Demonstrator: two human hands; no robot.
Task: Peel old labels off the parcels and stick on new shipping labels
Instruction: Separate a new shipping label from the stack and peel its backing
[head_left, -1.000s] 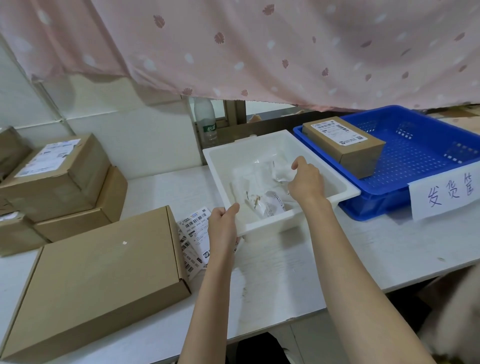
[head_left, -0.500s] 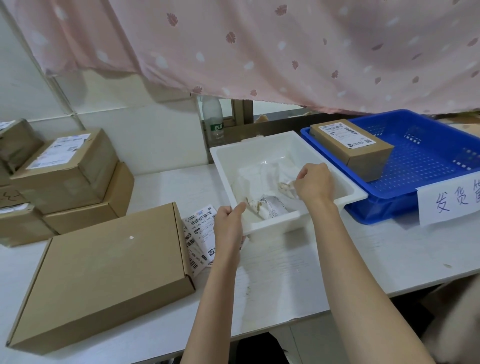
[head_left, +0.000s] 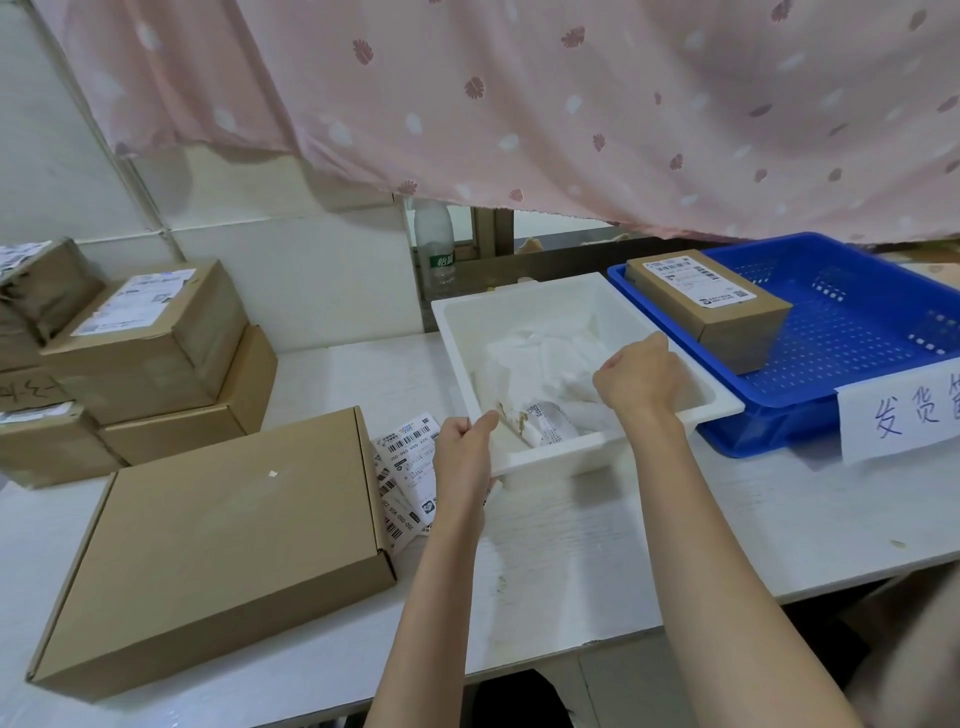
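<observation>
A flat cardboard parcel lies at the near left of the table, bare on top except for a tiny white scrap. Beside it lies a pile of new barcode labels. A white bin holds crumpled peeled labels. My left hand grips the bin's near left corner, thumb on the rim. My right hand hovers inside the bin near its right wall, fingers curled into a fist; nothing shows in it.
A blue basket at the right holds one labelled parcel and carries a handwritten paper sign. Stacked labelled parcels stand at the far left. A plastic bottle stands behind the bin, under a pink curtain.
My right hand has drawn back from the middle of the bin toward its right wall and closed into a fist. My left hand has stayed on the bin's corner.
</observation>
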